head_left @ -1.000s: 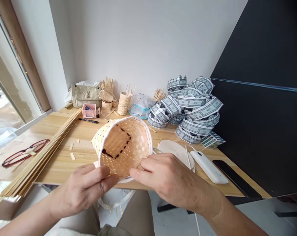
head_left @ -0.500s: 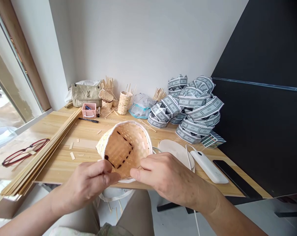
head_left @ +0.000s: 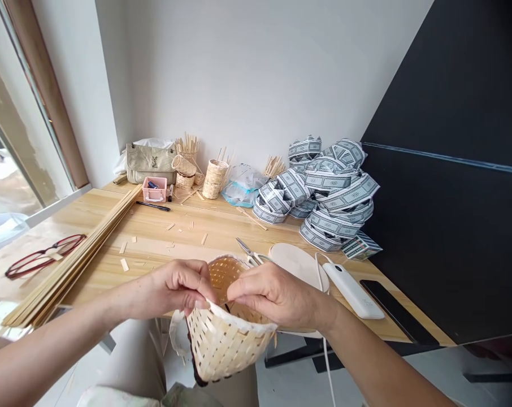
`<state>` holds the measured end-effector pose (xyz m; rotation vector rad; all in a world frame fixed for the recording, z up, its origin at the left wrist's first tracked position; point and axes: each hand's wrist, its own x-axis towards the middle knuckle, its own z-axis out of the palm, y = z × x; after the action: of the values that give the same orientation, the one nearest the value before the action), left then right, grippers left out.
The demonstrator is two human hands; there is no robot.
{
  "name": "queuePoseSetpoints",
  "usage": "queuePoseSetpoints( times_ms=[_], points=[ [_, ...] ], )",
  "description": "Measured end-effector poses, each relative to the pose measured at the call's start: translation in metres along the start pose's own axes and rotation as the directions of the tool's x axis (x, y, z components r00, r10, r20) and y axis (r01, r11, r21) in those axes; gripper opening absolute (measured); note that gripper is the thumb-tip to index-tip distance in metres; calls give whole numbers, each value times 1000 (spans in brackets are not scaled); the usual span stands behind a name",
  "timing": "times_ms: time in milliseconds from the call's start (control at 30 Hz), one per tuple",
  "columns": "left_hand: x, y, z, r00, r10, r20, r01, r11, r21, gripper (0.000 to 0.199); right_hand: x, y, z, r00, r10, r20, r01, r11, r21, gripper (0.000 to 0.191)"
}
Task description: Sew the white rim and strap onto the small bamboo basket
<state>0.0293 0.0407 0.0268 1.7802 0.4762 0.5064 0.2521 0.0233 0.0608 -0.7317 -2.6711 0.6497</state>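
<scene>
A woven bamboo basket with a white-bound rim and a dark line along its base hangs over my lap at the table's front edge, its opening tilted up and away from me. My left hand pinches the white rim on the left side. Fingers of my right hand are pressed together at the opening, over the inside of the rim; whatever they hold is too small to make out. A loose white strip dangles left of the basket. Scissors lie just behind it.
Bamboo strips and red glasses lie at left. A bag, pink box and small baskets stand at the back. Patterned rolls, round board, power bank and black phone-like slab are right.
The basket has tipped and dropped toward my lap, so its outer side now shows instead of its inside base. Both hands moved with it, and the scissors have come into sight.
</scene>
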Motion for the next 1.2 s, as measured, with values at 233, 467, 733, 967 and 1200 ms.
queuePoseSetpoints(
  times_ms=[233, 467, 733, 967, 1200],
  points=[
    [1, 3, 8, 998, 62, -13, -59, 988, 142, 28, 1, 3, 10, 997, -51, -52, 57, 991, 122, 19],
    [8, -2, 11, 994, 67, -84, -56, 990, 130, 20, 6, 1, 14, 999, -28, -25, 30, 994, 106, 17],
    [10, -7, 12, 985, 49, -164, -42, 998, 47, 12, 13, 2, 11, 976, 202, 85, -213, 963, 167, 11],
    [12, -3, 11, 972, 21, -235, -22, 1000, -1, 16, 23, 5, 2, 971, 200, 131, -231, 925, 300, 17],
    [13, -14, 11, 943, 54, -328, -50, 999, 22, 20, 29, 0, 0, 988, 129, 79, -128, 992, -20, 15]
  ],
)
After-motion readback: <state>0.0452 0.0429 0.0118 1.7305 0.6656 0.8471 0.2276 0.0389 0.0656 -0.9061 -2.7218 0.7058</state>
